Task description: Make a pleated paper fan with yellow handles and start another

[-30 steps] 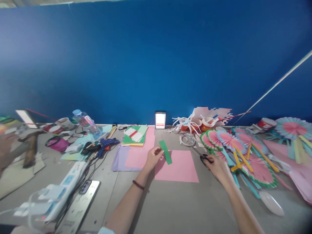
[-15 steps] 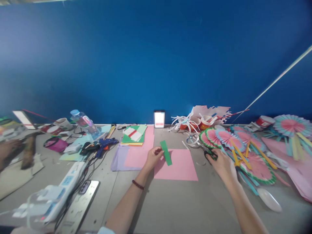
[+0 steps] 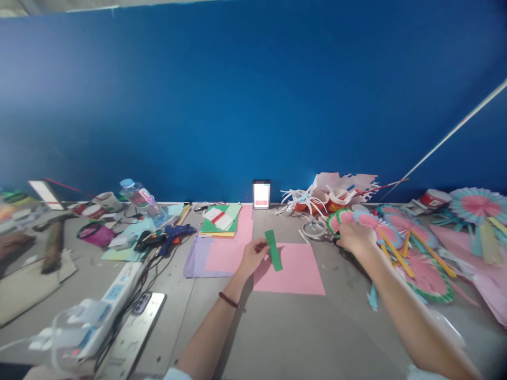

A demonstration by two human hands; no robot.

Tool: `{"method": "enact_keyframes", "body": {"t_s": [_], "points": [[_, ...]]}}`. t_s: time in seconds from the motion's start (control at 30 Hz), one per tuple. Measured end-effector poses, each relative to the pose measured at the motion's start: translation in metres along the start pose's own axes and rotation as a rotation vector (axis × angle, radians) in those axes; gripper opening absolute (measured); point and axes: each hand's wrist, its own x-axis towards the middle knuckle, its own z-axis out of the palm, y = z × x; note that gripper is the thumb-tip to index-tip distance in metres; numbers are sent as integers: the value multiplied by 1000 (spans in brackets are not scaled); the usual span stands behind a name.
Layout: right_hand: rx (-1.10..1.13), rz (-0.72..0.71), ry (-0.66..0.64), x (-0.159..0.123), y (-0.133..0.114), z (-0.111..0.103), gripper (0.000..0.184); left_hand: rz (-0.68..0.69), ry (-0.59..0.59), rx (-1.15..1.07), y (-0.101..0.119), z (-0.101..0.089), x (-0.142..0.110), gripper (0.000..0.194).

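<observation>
My left hand [image 3: 253, 257] pinches a short green paper strip [image 3: 273, 250] upright between thumb and fingers. Below the strip lies a pink paper sheet [image 3: 295, 277] on the table. At the right, my right hand [image 3: 356, 238] reaches over the folded paper fans, its fingers pointing down and left. A dark bit, perhaps the handle of the black scissors [image 3: 336, 242], shows beside those fingers; the hand hides the rest. Nearby is a pink fan with a green edge [image 3: 340, 217]. Whether the right fingers grip anything is hidden.
Stacked coloured paper [image 3: 206, 229] lies left of centre. A blue glue gun [image 3: 173, 236], a bottle [image 3: 144, 203], a power strip [image 3: 106, 311] and a phone [image 3: 132, 332] are farther left. Red cups [image 3: 338, 203] stand at the back. Another person's hand [image 3: 16, 245] is at far left.
My right hand has moved up and forward from the black-handled scissors onto the fans, now covering most of the scissors. My left hand still holds the green strip. The view has shifted slightly.
</observation>
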Motion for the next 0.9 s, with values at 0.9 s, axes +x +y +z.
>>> {"method": "enact_keyframes", "body": {"t_s": [0.9], "points": [[1253, -140, -541, -70, 39, 72, 39, 27, -79, 135, -12, -1, 0, 18]]}}
